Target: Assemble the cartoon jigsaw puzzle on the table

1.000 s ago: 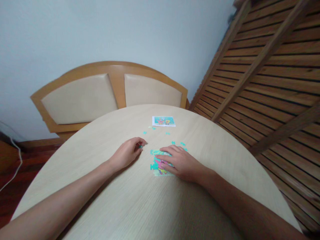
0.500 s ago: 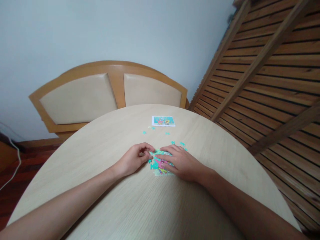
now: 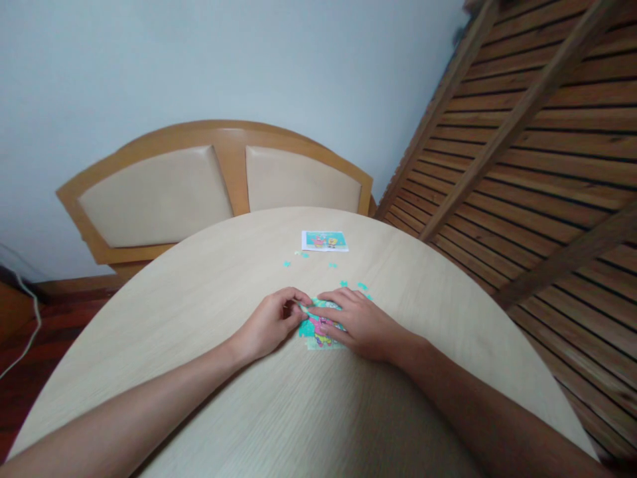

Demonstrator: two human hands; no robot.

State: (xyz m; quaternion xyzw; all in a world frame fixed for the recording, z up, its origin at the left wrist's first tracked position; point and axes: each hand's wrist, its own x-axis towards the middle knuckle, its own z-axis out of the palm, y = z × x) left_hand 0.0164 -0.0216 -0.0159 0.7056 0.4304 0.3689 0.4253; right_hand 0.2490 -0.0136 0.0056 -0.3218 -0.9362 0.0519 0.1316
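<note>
The puzzle [image 3: 318,337] lies on the table [image 3: 223,411]. My left hand [image 3: 273,324] is at the puzzle's left edge, fingertips narrow; I cannot tell whether they pinch a piece. My right hand [image 3: 371,325] rests, fingers spread, on the puzzle's right part. Risk 1: sideways left-hand force could buckle the puzzle. Risk 2: a right-hand slip could disturb loose pieces [image 3: 362,286] beyond the puzzle.

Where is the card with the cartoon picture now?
In the head view, the picture card lies near the far edge of the table, a touch right of the view's middle, just past some loose pieces and beyond the puzzle.
</note>
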